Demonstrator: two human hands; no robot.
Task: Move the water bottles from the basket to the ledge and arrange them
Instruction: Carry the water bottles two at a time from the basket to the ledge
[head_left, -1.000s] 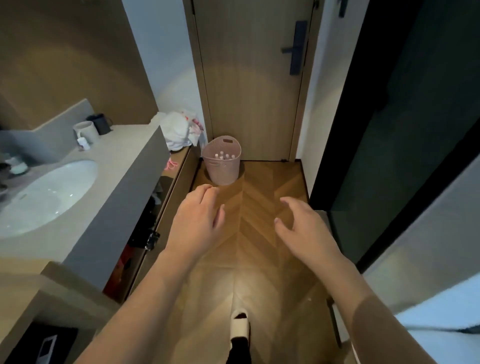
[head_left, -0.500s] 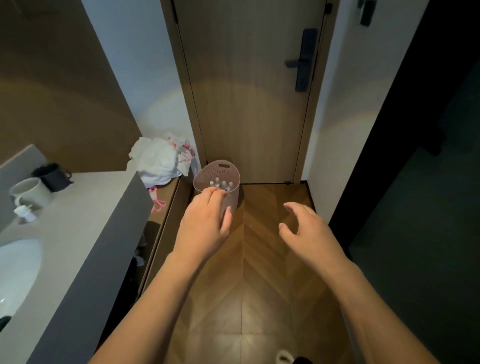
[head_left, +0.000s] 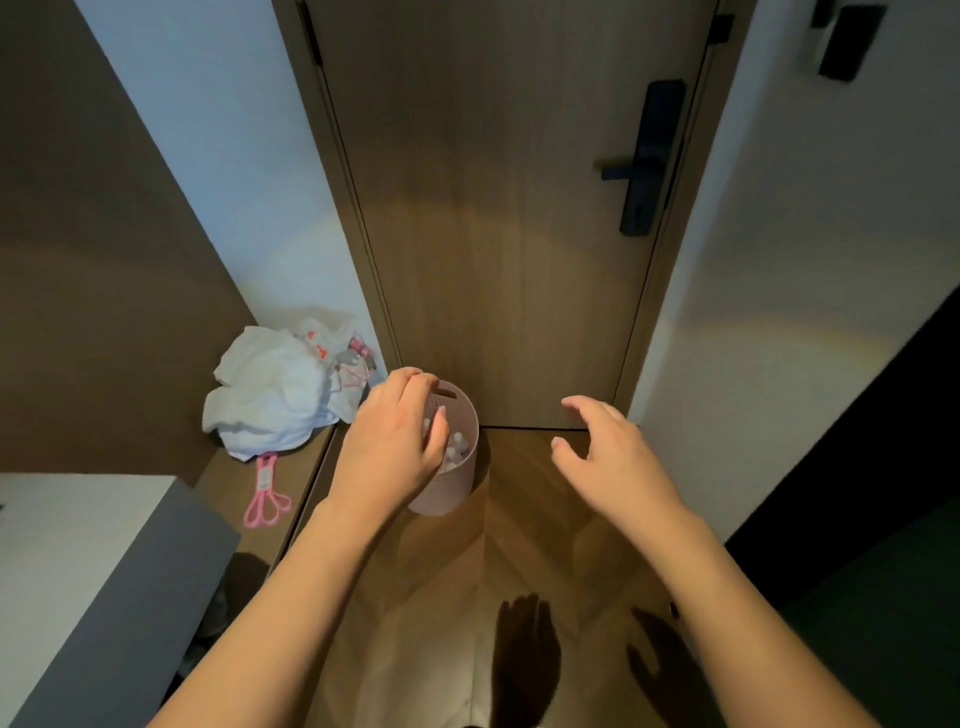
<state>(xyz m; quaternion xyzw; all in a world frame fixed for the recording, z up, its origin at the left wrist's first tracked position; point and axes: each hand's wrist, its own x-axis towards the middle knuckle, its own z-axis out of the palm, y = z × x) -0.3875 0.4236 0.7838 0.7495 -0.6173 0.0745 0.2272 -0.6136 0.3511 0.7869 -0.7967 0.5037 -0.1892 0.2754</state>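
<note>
A pink perforated basket (head_left: 457, 483) stands on the wooden floor in front of the door. Several water bottles (head_left: 457, 446) stand in it, only their white caps showing. My left hand (head_left: 395, 441) hovers over the basket's left side and covers part of its opening, fingers spread, holding nothing. Right of the basket, above the floor, my right hand (head_left: 608, 457) hangs with its fingers apart. The low wooden ledge (head_left: 228, 488) runs along the left wall beside the basket.
A white plastic bag (head_left: 275, 395) and pink scissors-like handles (head_left: 265, 493) lie on the ledge. The grey vanity counter (head_left: 104, 561) juts out at the lower left. The shut door (head_left: 509, 234) with a black handle (head_left: 644, 161) is straight ahead, a dark opening at the right.
The view has come closer to the door and basket. Both hands have reached forward, and my left hand now overlaps the basket's mouth. The sink and cups have left the view.
</note>
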